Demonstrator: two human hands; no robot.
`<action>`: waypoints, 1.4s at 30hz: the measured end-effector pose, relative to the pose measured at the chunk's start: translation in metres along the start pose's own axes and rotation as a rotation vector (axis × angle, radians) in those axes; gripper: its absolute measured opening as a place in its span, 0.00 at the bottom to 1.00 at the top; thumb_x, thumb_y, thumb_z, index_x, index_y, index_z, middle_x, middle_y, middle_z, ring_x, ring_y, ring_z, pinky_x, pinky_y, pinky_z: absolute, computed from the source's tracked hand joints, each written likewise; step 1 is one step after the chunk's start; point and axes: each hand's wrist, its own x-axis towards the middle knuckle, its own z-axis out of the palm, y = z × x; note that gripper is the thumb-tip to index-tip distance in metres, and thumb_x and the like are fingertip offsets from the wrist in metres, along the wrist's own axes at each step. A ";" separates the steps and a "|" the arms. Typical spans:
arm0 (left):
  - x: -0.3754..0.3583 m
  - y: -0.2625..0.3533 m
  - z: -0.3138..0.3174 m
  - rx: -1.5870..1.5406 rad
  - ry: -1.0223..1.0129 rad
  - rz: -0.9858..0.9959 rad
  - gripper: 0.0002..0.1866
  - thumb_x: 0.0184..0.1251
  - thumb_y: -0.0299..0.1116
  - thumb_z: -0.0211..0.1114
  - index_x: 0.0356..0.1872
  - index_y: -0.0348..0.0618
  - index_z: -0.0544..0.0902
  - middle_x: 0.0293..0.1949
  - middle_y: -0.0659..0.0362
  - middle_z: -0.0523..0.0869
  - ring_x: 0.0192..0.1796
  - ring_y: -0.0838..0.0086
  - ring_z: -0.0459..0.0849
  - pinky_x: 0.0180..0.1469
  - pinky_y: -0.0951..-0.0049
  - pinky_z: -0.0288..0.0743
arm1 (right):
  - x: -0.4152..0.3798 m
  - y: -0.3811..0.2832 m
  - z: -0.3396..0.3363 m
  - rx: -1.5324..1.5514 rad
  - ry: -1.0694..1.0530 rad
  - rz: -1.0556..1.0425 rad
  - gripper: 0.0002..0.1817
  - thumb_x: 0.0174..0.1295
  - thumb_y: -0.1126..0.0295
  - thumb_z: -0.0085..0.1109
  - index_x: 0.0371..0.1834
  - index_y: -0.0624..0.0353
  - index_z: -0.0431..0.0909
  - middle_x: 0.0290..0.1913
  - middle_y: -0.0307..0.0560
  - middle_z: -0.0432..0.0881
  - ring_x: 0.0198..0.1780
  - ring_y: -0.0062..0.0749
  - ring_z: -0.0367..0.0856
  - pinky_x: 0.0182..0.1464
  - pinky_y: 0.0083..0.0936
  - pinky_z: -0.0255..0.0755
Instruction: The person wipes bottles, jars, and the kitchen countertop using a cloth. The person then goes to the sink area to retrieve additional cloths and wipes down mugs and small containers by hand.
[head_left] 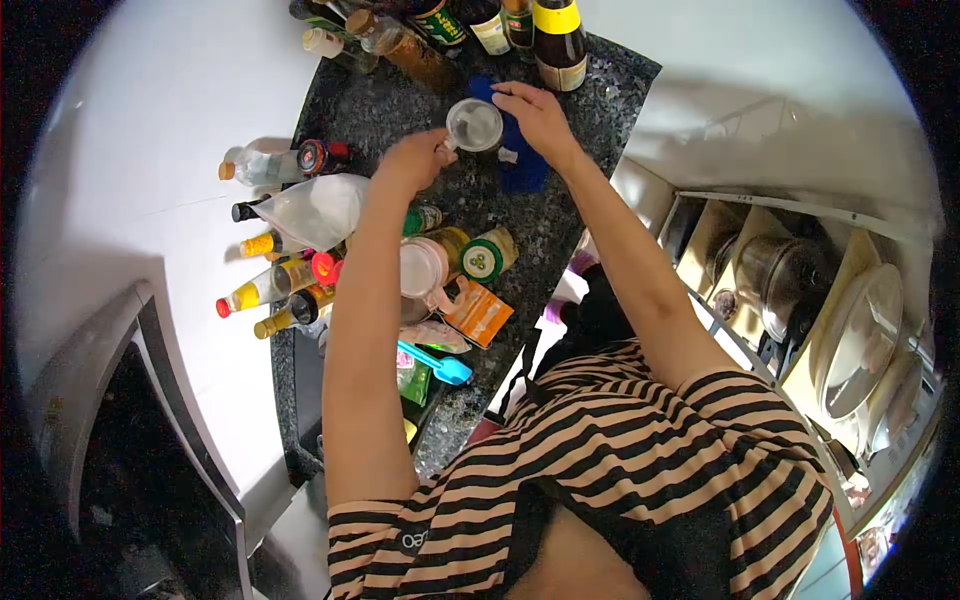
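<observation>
I'm looking down at the speckled tabletop (350, 112), the biggest thing in my feed. Here's the blue cloth (522, 178), soft and limp by the look of it, easy to gather anywhere along its edge; its middle is covered from my view. The left hand (415, 160) is pinching the clear cup by its handle, and the right hand (537, 117) reaches over the cloth with fingers bent; I can't tell whether they grip anything. The clear cup (474, 125) sits between the hands, beside the cloth: light, I'd judge, stiff, maybe slippery and breakable, so the handle is my hold. Fingers mask part of that handle. Smallest, a white patch (508, 156) on the cloth, too tiny to identify.
</observation>
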 end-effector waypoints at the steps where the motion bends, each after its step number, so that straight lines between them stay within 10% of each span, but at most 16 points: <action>1: -0.001 0.003 -0.005 -0.024 -0.031 0.002 0.20 0.67 0.44 0.66 0.56 0.45 0.81 0.47 0.44 0.87 0.53 0.46 0.84 0.54 0.51 0.76 | 0.004 0.005 -0.001 0.009 -0.035 -0.001 0.19 0.63 0.61 0.63 0.51 0.63 0.85 0.46 0.54 0.88 0.48 0.39 0.86 0.53 0.31 0.76; 8: -0.013 0.013 -0.012 0.002 0.113 0.228 0.11 0.69 0.38 0.63 0.48 0.48 0.80 0.40 0.45 0.87 0.48 0.46 0.85 0.47 0.47 0.76 | 0.043 0.007 -0.015 -0.562 -0.283 -0.223 0.17 0.68 0.63 0.57 0.50 0.64 0.84 0.46 0.50 0.88 0.48 0.35 0.84 0.55 0.30 0.75; 11: -0.007 0.015 -0.019 0.076 0.066 0.215 0.11 0.70 0.40 0.61 0.48 0.48 0.80 0.39 0.44 0.87 0.45 0.45 0.85 0.44 0.48 0.76 | 0.042 -0.015 -0.005 -0.237 -0.467 -0.102 0.17 0.67 0.62 0.55 0.49 0.63 0.85 0.45 0.53 0.88 0.48 0.40 0.85 0.53 0.33 0.75; 17: -0.008 0.012 -0.019 0.163 0.094 0.188 0.09 0.70 0.39 0.60 0.46 0.50 0.79 0.35 0.44 0.86 0.40 0.43 0.84 0.39 0.46 0.75 | 0.039 -0.036 0.004 -0.551 -0.622 -0.083 0.19 0.67 0.56 0.52 0.50 0.53 0.86 0.54 0.50 0.85 0.54 0.51 0.83 0.58 0.41 0.76; 23: 0.000 0.013 -0.022 0.127 0.095 0.181 0.09 0.71 0.39 0.60 0.47 0.51 0.80 0.35 0.45 0.86 0.40 0.44 0.84 0.39 0.46 0.75 | 0.057 0.029 0.002 -0.644 -0.460 -0.638 0.18 0.67 0.60 0.51 0.50 0.57 0.84 0.52 0.54 0.85 0.53 0.51 0.84 0.57 0.43 0.77; 29: -0.003 0.010 -0.019 -0.108 0.134 0.210 0.10 0.70 0.35 0.63 0.50 0.50 0.82 0.37 0.46 0.87 0.40 0.46 0.85 0.41 0.54 0.76 | 0.045 0.024 -0.016 -0.587 -0.413 -0.099 0.17 0.69 0.63 0.57 0.52 0.64 0.84 0.55 0.52 0.86 0.55 0.44 0.84 0.58 0.35 0.75; 35: -0.027 0.011 -0.033 -0.425 0.102 0.100 0.14 0.71 0.36 0.65 0.51 0.39 0.81 0.42 0.46 0.84 0.47 0.57 0.85 0.50 0.60 0.75 | 0.013 0.009 -0.023 0.515 -0.114 0.504 0.19 0.72 0.60 0.58 0.60 0.58 0.79 0.53 0.42 0.86 0.51 0.29 0.85 0.55 0.32 0.79; 42: -0.048 0.037 -0.044 -0.988 0.156 -0.039 0.14 0.78 0.38 0.60 0.55 0.40 0.78 0.48 0.58 0.83 0.50 0.74 0.82 0.53 0.71 0.80 | -0.010 -0.041 -0.013 0.922 -0.165 0.546 0.20 0.73 0.60 0.57 0.62 0.56 0.76 0.56 0.45 0.84 0.56 0.34 0.84 0.60 0.37 0.79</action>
